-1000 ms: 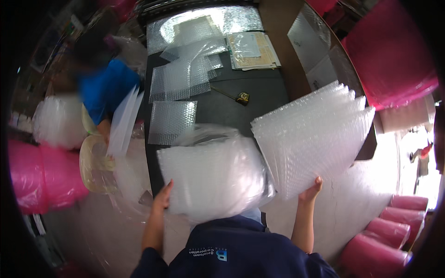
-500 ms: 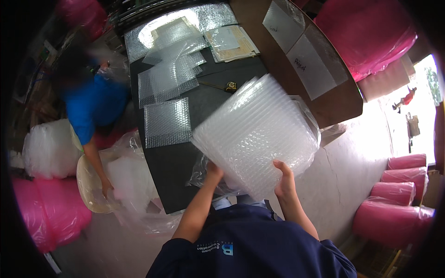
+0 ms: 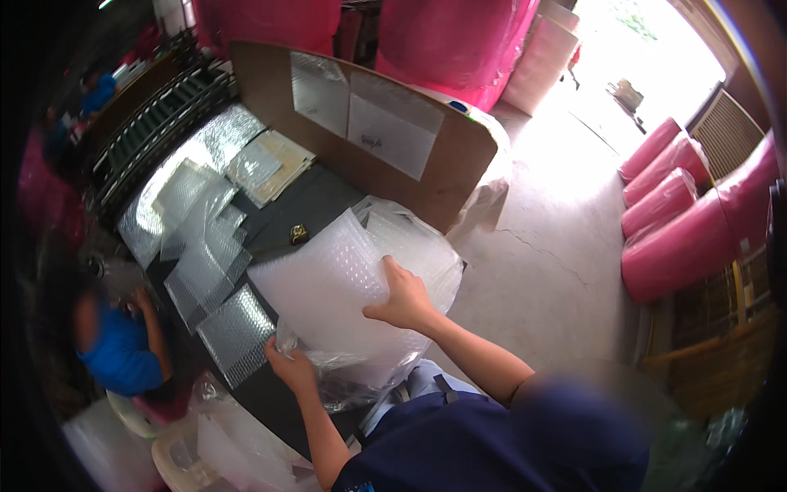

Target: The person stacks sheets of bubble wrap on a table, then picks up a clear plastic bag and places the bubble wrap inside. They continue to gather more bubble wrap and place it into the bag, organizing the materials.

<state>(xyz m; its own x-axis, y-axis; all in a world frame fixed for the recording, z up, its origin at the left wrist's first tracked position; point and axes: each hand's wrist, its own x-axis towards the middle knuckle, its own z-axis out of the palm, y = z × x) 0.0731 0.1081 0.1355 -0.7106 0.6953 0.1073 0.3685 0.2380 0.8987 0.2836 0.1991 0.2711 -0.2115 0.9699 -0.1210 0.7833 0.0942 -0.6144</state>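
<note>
A stack of clear bubble wrap sheets [image 3: 316, 271] lies tilted across the near end of the dark table. Around and beneath it spreads a crumpled clear plastic bag [image 3: 418, 246]; how far the stack sits inside the bag I cannot tell. My left hand [image 3: 293, 369] is closed, pinching the bag's edge at the stack's near left corner. On the stack's right side rests my right hand [image 3: 403, 299], thumb and fingers spread apart. A single bubble wrap piece [image 3: 238, 336] lies left of the stack, close to my left hand.
More bubble wrap pieces [image 3: 201, 279] overlap farther up the table [image 3: 316, 193], near papers [image 3: 266, 168] and a tape measure [image 3: 298, 234]. A brown board [image 3: 475, 164] edges the far right side. A co-worker in blue [image 3: 123, 357] is at left. Pink wrapped rolls [image 3: 680, 238] stand at right.
The view has swung to the right. The stack has come down from my two-handed hold onto the table and bag. My left hand now pinches the bag; my right hand's fingers are spread on the stack.
</note>
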